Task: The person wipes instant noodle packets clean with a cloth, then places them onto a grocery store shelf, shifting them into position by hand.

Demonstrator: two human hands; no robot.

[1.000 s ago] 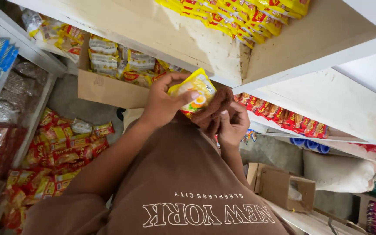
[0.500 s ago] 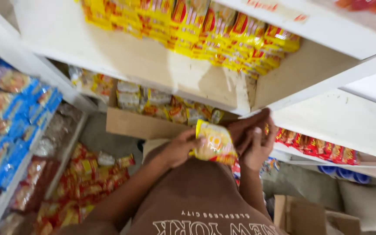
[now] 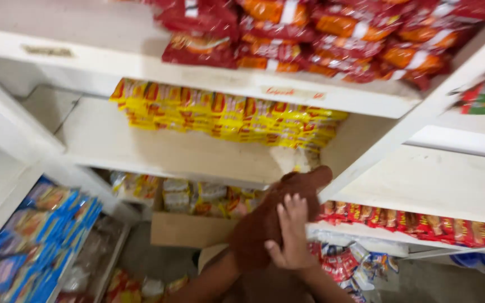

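Right hand (image 3: 292, 238) on soft brown cloth (image 3: 273, 216)

The yellow packet that both hands held a moment ago is no longer visible. The brown shirt fabric (image 3: 270, 219) is now bunched and lifted up toward the edge of the middle shelf (image 3: 197, 154); the right hand (image 3: 292, 235) lies spread against it, while the left hand is hidden behind the cloth. The view has tilted upward, bringing red packets (image 3: 332, 33) on the top shelf into sight.
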